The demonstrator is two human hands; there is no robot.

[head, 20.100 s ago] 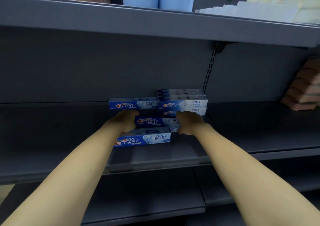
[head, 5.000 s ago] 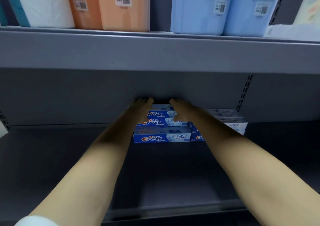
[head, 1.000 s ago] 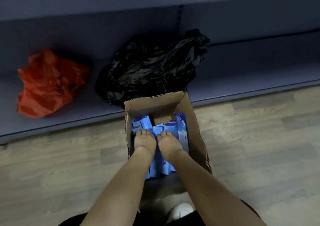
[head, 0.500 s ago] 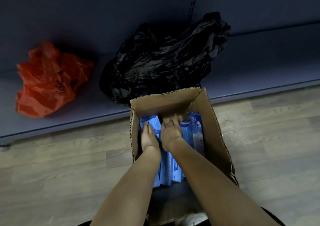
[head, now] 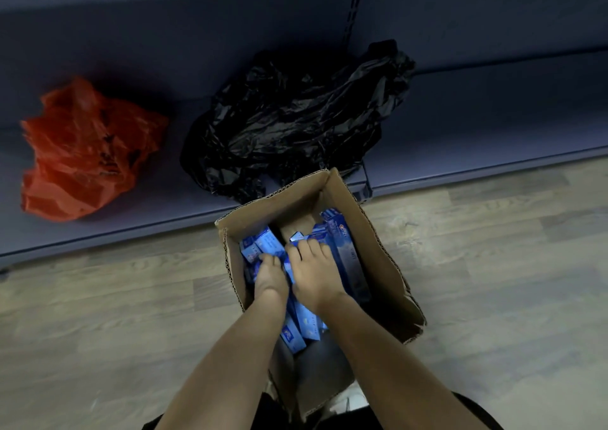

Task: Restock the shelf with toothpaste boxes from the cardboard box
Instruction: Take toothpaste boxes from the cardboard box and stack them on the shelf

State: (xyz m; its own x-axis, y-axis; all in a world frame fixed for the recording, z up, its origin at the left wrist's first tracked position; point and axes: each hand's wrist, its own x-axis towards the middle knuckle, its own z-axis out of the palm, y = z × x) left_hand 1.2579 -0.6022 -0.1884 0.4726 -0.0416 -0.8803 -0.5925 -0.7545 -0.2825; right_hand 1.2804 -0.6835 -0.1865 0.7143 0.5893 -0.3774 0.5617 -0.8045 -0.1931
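Toothpaste boxes [head: 345,252] — blue, a jumbled batch lying lengthwise and overlapping inside the cardboard box [head: 388,265], which stands open on the wooden floor [head: 98,314].

Landmark: the cardboard box. Just beyond its far wall runs the bottom shelf [head: 477,117], grey, carrying a black plastic bag [head: 296,117] straight behind the box and an orange plastic bag [head: 82,150] well off to the left of it. No toothpaste lies on that shelf.

Hands: both are down inside the box, side by side and nearly touching. Left hand [head: 270,280] lies palm-down with fingers curled onto the boxes on the left side; right hand [head: 314,275] lies with fingers spread over the middle boxes. Whether either has closed round a box cannot be told — the fingertips sink among the packs.

Progress, as a judgement: a gathering step, nothing lifted yet. Many boxes are left in the carton, so much restocking appears to lie ahead.

Hidden: the box's floor and exact count; its near end, behind the forearms; the shelves to be stocked, out of frame; print on the packs, too small.
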